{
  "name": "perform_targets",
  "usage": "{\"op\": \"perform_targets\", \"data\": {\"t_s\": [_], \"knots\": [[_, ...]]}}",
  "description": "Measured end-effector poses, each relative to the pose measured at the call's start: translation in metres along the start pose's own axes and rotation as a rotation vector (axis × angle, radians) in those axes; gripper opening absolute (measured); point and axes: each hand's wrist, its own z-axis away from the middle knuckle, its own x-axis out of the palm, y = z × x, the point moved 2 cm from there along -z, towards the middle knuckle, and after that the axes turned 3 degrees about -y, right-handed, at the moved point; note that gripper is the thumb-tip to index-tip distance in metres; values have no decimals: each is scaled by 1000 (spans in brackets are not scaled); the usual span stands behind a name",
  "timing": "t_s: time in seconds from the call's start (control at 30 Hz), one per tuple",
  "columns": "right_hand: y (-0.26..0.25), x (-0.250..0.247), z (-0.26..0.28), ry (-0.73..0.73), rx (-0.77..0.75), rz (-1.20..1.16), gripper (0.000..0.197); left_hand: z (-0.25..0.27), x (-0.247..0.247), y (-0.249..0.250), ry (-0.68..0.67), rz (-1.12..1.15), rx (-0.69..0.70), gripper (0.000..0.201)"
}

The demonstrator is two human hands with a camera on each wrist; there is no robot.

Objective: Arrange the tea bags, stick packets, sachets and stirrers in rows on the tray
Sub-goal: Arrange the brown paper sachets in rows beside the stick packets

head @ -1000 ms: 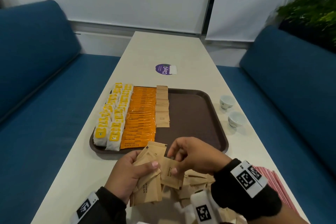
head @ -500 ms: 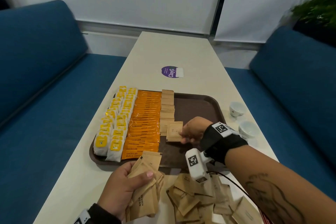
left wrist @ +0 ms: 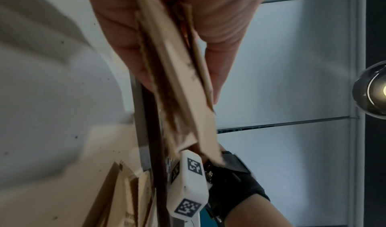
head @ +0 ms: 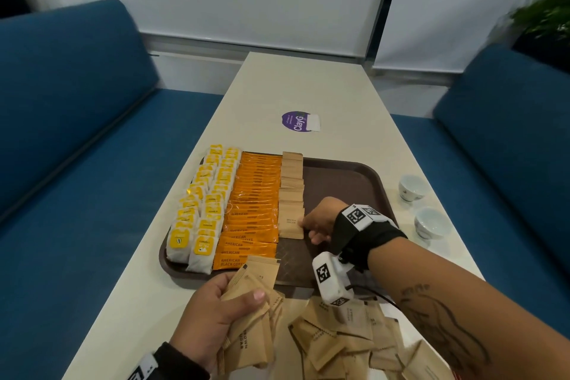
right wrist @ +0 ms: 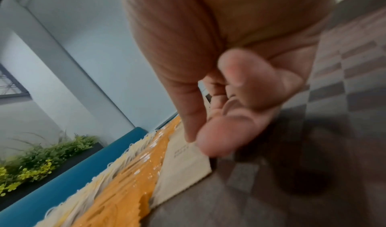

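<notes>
- We see the brown tray (head: 354, 176) on the long white table (head: 302, 86); its near edge lies a little in from the table's near end.
- Along the tray's left edge: two rows of yellow-tagged tea bags (head: 202, 216), running near edge to far edge.
- Just right of them, touching: a row of orange stick packets (head: 253, 210), overlapped like shingles, print reads "American Black Coffee".
- Next right: a row of kraft brown sugar sachets (head: 291, 194), starting at the far edge and stopping short of the near edge.
- Our left hand (head: 212, 318) hovers over the table at the tray's near edge, fingers and thumb clamped round a fanned stack of sachets (head: 249, 336); the left wrist view shows the same squeeze (left wrist: 177, 75).
- Our right hand (head: 320, 219) is over the tray's middle, thumb and fingers loosely curled at the right edge of the nearest sachet (head: 291, 227) in that row; touching, but we cannot tell if it pinches it.
- Loose pile of sachets (head: 354, 336) lies on the table's near end, right of the left hand.
- Two small white cups (head: 421, 205) stand on the table just off the tray's right edge.
- Purple round sticker (head: 297, 121) sits on the table beyond the tray's far edge.
</notes>
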Motion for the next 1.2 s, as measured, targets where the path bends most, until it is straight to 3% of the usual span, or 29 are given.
{"op": "perform_targets", "data": {"t_s": [0.07,0.17,0.3,0.47,0.6,0.73,0.9,1.07,1.13,1.2], "knots": [[2,-3,14,18,-56,-60,23,2,0,2,10,5,11,77],[11,-4,40,56,-293,-158,24,5,1,5,5,2,25,79],[26,16,86,-36,-537,-124,22,11,9,9,-48,5,59,76],[48,50,106,-189,-539,-200,25,25,25,11,-160,-34,89,70],[66,48,111,-95,-554,-426,23,32,26,9,-186,-25,93,70],[82,50,120,-73,-571,-457,26,34,25,10,-148,23,108,62],[86,60,125,-78,-580,-224,45,36,26,11,-139,17,131,87],[75,62,125,28,-601,142,5,33,23,13,-99,35,110,62],[70,55,122,59,-564,154,11,30,19,12,-55,43,107,65],[62,43,115,95,-519,86,15,27,16,11,-19,76,97,55]]}}
